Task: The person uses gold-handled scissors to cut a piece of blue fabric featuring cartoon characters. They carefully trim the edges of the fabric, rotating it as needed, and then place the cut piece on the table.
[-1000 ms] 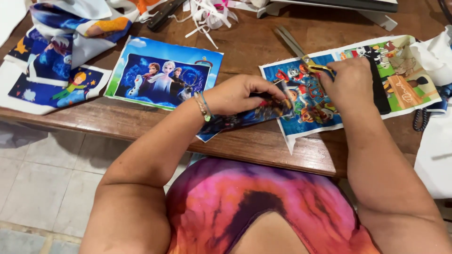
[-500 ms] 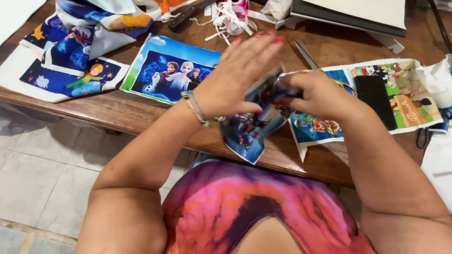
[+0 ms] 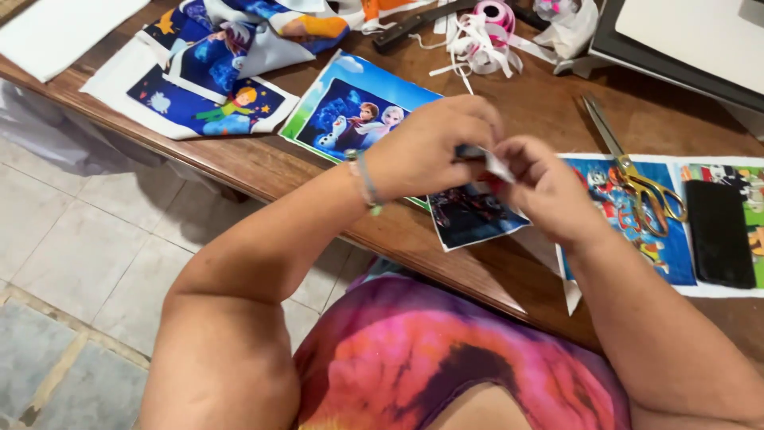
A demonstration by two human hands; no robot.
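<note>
My left hand (image 3: 426,143) and my right hand (image 3: 545,187) meet above the near edge of the wooden table (image 3: 549,103). Together they pinch the top edge of a small dark printed fabric piece (image 3: 473,213), which hangs down below the fingers. A thin bracelet sits on my left wrist. Gold-handled scissors (image 3: 633,179) lie just right of my right hand, on a printed cartoon fabric panel (image 3: 621,215).
A black phone (image 3: 719,232) rests on the printed panels at the right. A blue cartoon fabric panel (image 3: 350,107) lies behind my left hand, with more folded printed fabric (image 3: 215,72) at the far left. Pink and white ribbon (image 3: 481,32) sits at the back.
Both hands lifted the dark fabric piece off the table and brought it together between the fingers. The camera view shifted left and down.
</note>
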